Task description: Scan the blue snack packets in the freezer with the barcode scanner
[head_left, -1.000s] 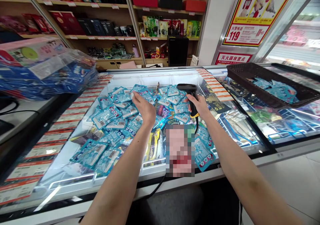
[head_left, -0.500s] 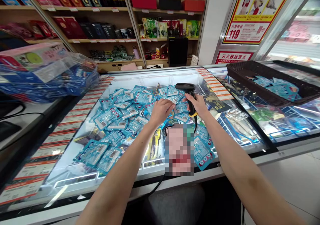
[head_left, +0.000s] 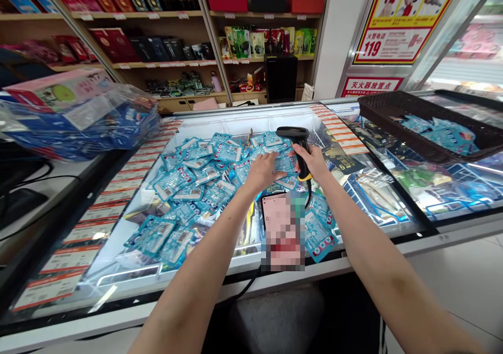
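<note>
My right hand (head_left: 313,161) is wrapped around the handle of a black-and-yellow barcode scanner (head_left: 293,132), its head pointing left over the packets. Just left of it, my left hand (head_left: 264,172) reaches over the pile, thumb and fingers apart, at the edge of a light-blue packet (head_left: 285,162). Whether the fingertips press on that packet is hard to make out. Many similar blue packets with barcodes (head_left: 206,174) lie heaped on the glass top of the freezer. Below my hands lies a phone (head_left: 274,207) with a lit, partly blurred screen; a blue packet (head_left: 319,237) is beside it.
A dark woven basket (head_left: 393,140) with more blue packets stands at the right. Plastic-wrapped boxes (head_left: 113,129) sit at the left. Strips of price labels (head_left: 118,186) run along the freezer (head_left: 129,302). The scanner's cable (head_left: 308,192) hangs down beside the phone.
My left hand has moved right, closer to the scanner, and its thumb and fingers have spread. My right hand still holds the scanner. The view has shifted slightly.
</note>
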`<state>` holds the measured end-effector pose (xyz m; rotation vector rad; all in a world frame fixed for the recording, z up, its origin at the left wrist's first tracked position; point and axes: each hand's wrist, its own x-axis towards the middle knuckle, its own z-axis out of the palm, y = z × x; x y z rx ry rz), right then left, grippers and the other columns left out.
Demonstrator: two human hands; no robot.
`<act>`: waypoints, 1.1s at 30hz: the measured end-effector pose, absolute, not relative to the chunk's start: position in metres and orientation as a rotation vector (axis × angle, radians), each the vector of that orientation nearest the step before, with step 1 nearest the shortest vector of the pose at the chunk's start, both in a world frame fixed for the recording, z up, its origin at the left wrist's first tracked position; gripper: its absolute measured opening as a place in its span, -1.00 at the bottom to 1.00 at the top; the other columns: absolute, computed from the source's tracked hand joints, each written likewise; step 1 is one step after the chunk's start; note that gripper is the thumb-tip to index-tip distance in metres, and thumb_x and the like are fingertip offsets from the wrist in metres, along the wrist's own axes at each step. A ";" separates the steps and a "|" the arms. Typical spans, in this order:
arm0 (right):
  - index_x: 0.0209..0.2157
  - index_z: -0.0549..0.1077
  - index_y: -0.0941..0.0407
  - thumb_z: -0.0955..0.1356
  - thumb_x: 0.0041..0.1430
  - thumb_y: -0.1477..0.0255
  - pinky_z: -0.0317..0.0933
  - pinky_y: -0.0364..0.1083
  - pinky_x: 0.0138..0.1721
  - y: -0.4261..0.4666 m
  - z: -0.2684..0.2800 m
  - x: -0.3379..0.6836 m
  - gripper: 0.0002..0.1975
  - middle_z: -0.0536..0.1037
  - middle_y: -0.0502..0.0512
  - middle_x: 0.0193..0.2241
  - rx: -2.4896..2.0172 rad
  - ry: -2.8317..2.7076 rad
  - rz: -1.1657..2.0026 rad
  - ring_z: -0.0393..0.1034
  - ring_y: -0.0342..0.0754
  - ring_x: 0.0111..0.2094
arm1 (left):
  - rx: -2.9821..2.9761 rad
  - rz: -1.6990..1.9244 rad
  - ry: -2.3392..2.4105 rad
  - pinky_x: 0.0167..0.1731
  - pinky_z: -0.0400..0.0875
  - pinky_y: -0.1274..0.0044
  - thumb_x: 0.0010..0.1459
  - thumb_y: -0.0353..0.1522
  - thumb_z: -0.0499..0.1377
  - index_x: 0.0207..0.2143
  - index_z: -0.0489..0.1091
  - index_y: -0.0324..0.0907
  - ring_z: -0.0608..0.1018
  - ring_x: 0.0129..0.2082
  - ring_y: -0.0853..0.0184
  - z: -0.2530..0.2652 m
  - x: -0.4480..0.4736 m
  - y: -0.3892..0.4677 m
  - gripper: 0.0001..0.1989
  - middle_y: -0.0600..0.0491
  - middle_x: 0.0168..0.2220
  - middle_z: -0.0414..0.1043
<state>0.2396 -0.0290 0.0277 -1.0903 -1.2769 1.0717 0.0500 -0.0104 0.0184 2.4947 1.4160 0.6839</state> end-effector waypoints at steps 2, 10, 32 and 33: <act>-0.26 0.47 0.10 0.38 0.01 -0.11 0.24 -0.06 -0.64 -0.030 0.030 0.240 -0.46 0.58 0.12 -0.41 -1.094 -1.275 1.072 0.34 -0.12 -0.67 | 2.381 0.796 1.458 0.01 0.32 0.23 -0.04 -0.17 0.37 0.05 0.38 -0.19 0.46 0.00 -0.01 0.017 0.045 -0.012 -0.39 -0.18 -0.03 0.45; -0.28 0.44 0.08 0.40 0.03 -0.06 0.23 -0.09 -0.66 -0.031 0.031 0.238 -0.51 0.59 0.14 -0.28 -1.042 -1.325 1.106 0.34 -0.15 -0.65 | 1.547 1.534 1.376 -0.28 0.42 0.44 0.06 -0.15 0.28 -0.21 0.32 -0.16 0.47 -0.34 0.30 -0.003 0.012 -0.002 -0.65 0.08 -0.38 0.36; -0.31 0.44 0.13 0.39 0.11 0.03 0.19 -0.12 -0.67 -0.045 0.038 0.232 -0.58 0.60 0.15 -0.30 -0.963 -1.524 1.214 0.33 -0.17 -0.67 | 1.089 1.693 1.140 -0.19 0.60 0.28 0.12 -0.21 0.23 -0.10 0.13 -0.10 0.57 -0.12 0.24 0.006 -0.015 0.008 -0.61 -0.02 -0.18 0.43; -0.30 0.44 0.13 0.39 0.11 0.03 0.19 -0.12 -0.66 -0.046 0.040 0.232 -0.58 0.60 0.15 -0.30 -0.966 -1.537 1.221 0.33 -0.17 -0.67 | 1.086 1.687 1.130 -0.19 0.60 0.29 0.13 -0.21 0.22 -0.11 0.12 -0.10 0.56 -0.11 0.24 0.006 -0.015 0.009 -0.62 -0.03 -0.16 0.42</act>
